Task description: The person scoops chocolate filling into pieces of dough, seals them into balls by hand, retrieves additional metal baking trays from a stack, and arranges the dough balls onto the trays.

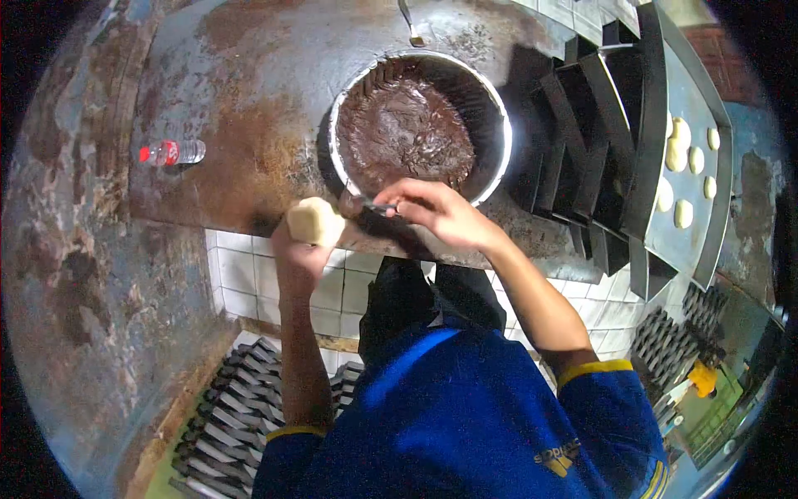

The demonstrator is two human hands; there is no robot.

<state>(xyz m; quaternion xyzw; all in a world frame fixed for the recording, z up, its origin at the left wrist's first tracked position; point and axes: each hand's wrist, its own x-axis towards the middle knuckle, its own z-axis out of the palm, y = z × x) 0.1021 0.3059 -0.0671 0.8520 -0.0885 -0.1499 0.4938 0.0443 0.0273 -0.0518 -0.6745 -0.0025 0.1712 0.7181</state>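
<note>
My left hand (302, 252) holds up a pale piece of dough (313, 219), its fingers wrapped round it from below, near the table's front edge. My right hand (439, 213) grips a small spoon-like tool (379, 206) with a dark handle; its brownish head points toward the dough and is blurred, so its exact shape cannot be made out. Just beyond my right hand stands a large round metal bowl (504, 137). Thick, dark brown, glossy paste (407, 125) lies inside it. The tool's head is apart from the dough.
A stack of dark metal trays (586, 125) stands at the right, with several dough balls (683, 214) on the top tray (694, 91). A plastic bottle (173, 152) with a red cap lies at the left. A metal utensil (414, 35) rests behind the bowl. Racked metal pieces (229, 416) sit below.
</note>
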